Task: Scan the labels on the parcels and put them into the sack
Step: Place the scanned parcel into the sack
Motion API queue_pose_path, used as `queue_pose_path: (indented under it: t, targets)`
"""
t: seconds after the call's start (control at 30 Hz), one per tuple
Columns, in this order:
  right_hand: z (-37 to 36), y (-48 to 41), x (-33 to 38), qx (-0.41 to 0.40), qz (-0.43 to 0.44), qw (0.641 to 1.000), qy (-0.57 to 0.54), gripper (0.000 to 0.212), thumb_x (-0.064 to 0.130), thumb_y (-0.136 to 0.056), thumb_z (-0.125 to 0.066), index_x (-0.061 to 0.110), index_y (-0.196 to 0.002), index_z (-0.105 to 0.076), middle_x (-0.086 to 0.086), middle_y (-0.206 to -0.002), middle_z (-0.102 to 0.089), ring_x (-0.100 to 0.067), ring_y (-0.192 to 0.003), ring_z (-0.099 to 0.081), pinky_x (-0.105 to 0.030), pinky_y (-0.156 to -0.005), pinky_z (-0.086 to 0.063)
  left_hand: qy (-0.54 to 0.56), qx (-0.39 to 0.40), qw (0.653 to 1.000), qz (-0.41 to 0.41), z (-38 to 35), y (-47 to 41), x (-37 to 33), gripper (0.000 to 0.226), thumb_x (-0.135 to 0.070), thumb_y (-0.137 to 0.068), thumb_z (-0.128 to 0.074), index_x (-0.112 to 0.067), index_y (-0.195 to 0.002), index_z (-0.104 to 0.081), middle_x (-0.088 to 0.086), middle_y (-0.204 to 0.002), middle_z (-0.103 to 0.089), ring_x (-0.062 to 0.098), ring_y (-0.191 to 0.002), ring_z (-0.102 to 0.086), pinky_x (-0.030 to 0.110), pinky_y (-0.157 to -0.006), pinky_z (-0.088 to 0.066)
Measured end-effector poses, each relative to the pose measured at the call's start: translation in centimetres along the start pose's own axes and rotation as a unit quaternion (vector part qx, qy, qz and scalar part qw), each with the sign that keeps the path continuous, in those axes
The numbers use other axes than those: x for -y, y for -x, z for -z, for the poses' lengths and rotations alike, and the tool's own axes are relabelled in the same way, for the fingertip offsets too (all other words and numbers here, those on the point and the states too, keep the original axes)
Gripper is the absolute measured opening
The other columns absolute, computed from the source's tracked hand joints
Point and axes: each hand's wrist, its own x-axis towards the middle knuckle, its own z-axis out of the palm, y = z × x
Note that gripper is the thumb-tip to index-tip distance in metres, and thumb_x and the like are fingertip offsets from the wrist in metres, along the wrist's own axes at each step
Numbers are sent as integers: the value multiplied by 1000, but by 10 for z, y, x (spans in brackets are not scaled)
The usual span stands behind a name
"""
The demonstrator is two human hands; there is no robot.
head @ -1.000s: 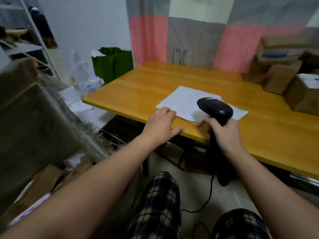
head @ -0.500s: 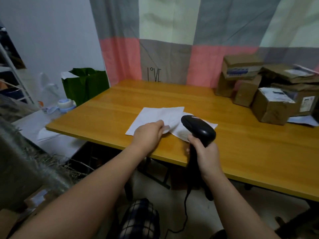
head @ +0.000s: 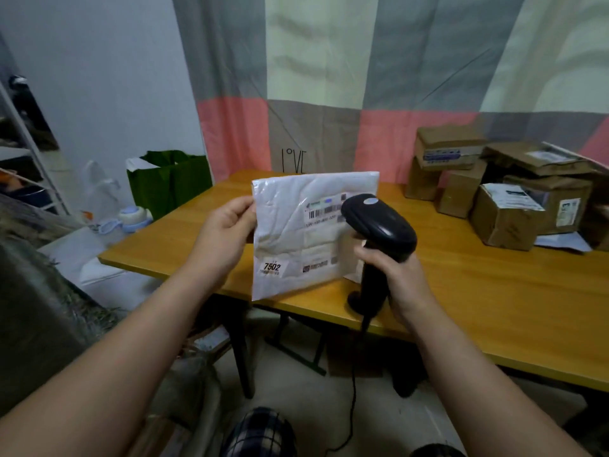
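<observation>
The scanner head covers the right end of the barcode label; its small print is unreadable.

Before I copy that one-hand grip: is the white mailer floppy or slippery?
Probably floppy: the white mailer is creased, yet stands up from the left hand pinching one edge, so it seems light. Its glossy plastic may be slippery. The right hand holds the scanner.

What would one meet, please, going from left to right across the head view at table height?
Green bag → left hand → white parcel → black scanner → stack of cardboard boxes.
</observation>
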Motion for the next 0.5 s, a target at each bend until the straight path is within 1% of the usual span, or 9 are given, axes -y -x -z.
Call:
queue_pose_path:
  t: [0.07,0.13,0.2,0.27,0.3,0.33,0.4,0.43,0.5]
  targets:
    - [1,-5,9,29,-17,998,-51,39,13,-64,-76,26,-101,-73,7,-101,-75,-8,-94,-69,-19,-73,-53,35,11,999,24,4,1,-2,19,-14,-98,-51,-18,-102,-68,-2,-92,-74,11,-81,-69,24,-67,-57]
    - [1,-5,8,48,-53,996,-61,35,8,-66,-79,23,-97,-74,1,-98,-76,-16,-91,-70,-24,-71,-55,61,10,996,62,4,3,3,18,-15,-98,-50,-16,-102,-67,1,-91,-74,15,-79,-68,29,-67,-55]
    - [-2,-3,4,10,-62,998,5,27,6,-72,-78,22,-93,-73,1,-91,-76,-19,-89,-70,-26,-71,-55,80,-24,991,108,5,5,9,22,-22,-101,-45,-16,-100,-66,5,-88,-72,19,-76,-63,30,-65,-51]
    - [-3,-1,-1,-37,-52,997,53,21,7,-77,-76,23,-90,-73,3,-87,-76,-17,-87,-70,-25,-70,-54,120,-47,979,158,5,7,14,38,-38,-102,-35,-14,-100,-65,9,-92,-69,22,-79,-59,29,-67,-46]
    - [-4,0,-3,-51,-51,995,63,21,8,-77,-76,22,-93,-73,3,-89,-76,-16,-88,-70,-25,-71,-53,114,-42,978,170,5,9,17,44,-45,-101,-34,-14,-101,-65,8,-93,-70,20,-79,-62,28,-68,-47]
    - [-5,1,-4,-58,-54,994,76,24,11,-77,-77,19,-99,-72,1,-92,-75,-17,-90,-70,-26,-73,-52,74,-29,984,160,5,12,20,42,-46,-99,-39,-15,-99,-66,4,-91,-72,16,-78,-65,25,-68,-50]
    - [-6,4,-3,-55,-56,991,107,34,14,-77,-78,13,-109,-68,-3,-101,-73,-21,-97,-68,-30,-77,-52,-9,-12,994,108,4,18,25,17,-30,-94,-57,-16,-92,-67,-3,-81,-74,9,-73,-69,19,-64,-53]
    - [-8,6,-2,-59,-49,990,121,37,14,-76,-79,13,-111,-66,-5,-106,-71,-22,-101,-67,-33,-81,-52,-20,-21,995,95,4,19,26,7,-20,-92,-62,-16,-89,-67,-5,-77,-74,7,-70,-69,17,-61,-52]
    - [-13,12,4,-88,-4,981,174,34,15,-75,-81,24,-100,-60,-9,-118,-62,-24,-110,-60,-39,-95,-48,-22,-59,995,80,6,17,28,6,-12,-90,-65,-16,-86,-67,-6,-72,-73,6,-68,-69,16,-57,-51]
